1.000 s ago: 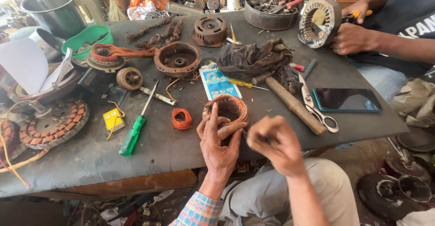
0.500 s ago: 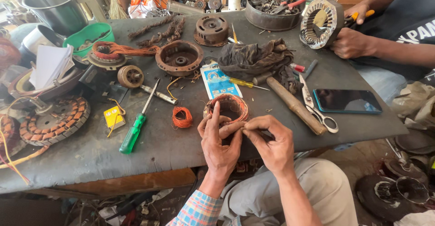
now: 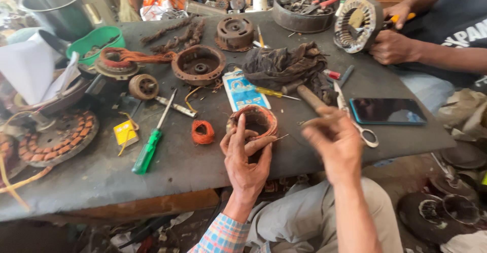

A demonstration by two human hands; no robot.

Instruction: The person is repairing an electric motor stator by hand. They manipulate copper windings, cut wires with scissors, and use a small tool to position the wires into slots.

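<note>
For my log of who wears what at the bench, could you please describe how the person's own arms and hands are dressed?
Both hands are bare, without gloves. The left hand comes out of a plaid cuff in blue, pink and white. The right hand and its forearm show no sleeve.

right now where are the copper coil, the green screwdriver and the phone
copper coil [image 3: 258, 117], head view, on the wound rim at the far side, above the left hand's fingers
green screwdriver [image 3: 147, 152], head view, on the green handle
phone [image 3: 386, 111], head view, on the middle of the dark screen
</note>
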